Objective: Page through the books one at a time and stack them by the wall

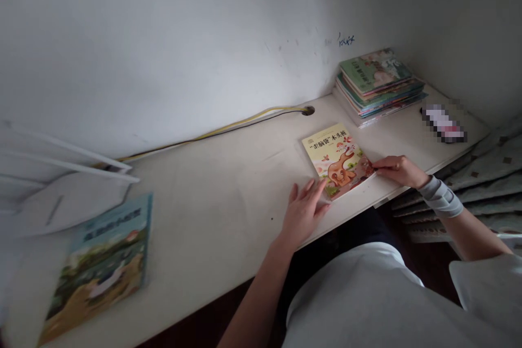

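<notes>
A yellow picture book (340, 160) with a brown cartoon tree stump on its cover lies flat near the desk's front edge. My right hand (402, 170), with a grey wrist strap, pinches its lower right corner between thumb and fingers. My left hand (304, 211) rests at the book's lower left corner, fingers spread, the fingertips touching or nearly touching its edge. A blue-topped picture book (101, 266) with a landscape cover lies at the desk's left end, away from both hands.
A stack of picture books (379, 84) stands against the wall at the back right. Beside it is a pixelated phone-shaped object (443, 123). Yellow and black cables (244, 120) run along the wall to a hole (308, 111). A white rack (69, 168) stands at left; patterned fabric (485, 174) hangs at right.
</notes>
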Demonstrator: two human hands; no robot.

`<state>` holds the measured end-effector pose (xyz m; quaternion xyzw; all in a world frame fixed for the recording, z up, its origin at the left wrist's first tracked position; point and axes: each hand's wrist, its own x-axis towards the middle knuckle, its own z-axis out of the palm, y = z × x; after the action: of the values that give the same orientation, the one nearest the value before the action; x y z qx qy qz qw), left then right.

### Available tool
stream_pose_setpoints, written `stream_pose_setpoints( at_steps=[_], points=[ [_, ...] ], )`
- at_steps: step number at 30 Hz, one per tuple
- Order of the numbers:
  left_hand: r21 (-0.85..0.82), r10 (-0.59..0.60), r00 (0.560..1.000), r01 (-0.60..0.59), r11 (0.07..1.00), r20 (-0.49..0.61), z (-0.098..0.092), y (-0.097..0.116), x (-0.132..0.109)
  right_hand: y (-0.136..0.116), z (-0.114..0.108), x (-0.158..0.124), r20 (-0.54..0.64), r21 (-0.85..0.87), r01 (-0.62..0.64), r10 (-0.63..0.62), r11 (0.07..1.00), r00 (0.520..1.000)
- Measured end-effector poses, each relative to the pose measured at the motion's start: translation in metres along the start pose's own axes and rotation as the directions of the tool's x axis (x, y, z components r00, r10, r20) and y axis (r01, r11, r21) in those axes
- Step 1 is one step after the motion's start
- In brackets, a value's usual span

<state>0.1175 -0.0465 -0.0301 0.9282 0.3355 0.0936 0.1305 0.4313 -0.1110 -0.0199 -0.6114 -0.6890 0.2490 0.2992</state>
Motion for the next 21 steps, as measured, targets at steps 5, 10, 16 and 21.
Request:
stream_pose_setpoints(
  at_steps=[5, 10, 16, 21],
  points=[
    [-0.035, -0.012, 1.0, 0.012, 0.999, -0.015, -0.002, 0.001, 0.0, -0.019, -0.002, 0.003, 0.096, 0.213, -0.248, 0.233, 0.945, 0.968],
    [-0.009, 0.024, 0.999, -0.024, 1.0, -0.028, 0.002, 0.0, -0.001, -0.044, 0.013, 0.015, 0.111, 0.319, -0.39, 0.374, 0.864, 0.921],
    [0.099, 0.046, 0.998, -0.043, 0.994, -0.031, 0.007, -0.001, -0.002, -0.043, 0.016, 0.012, 0.237, 0.492, -0.363, 0.28, 0.791, 0.93],
    [0.097, 0.049, 0.998, -0.046, 0.994, -0.028, 0.007, 0.0, 0.0, -0.033, 0.021, 0.017, 0.248, 0.483, -0.37, 0.281, 0.793, 0.927]
  ],
)
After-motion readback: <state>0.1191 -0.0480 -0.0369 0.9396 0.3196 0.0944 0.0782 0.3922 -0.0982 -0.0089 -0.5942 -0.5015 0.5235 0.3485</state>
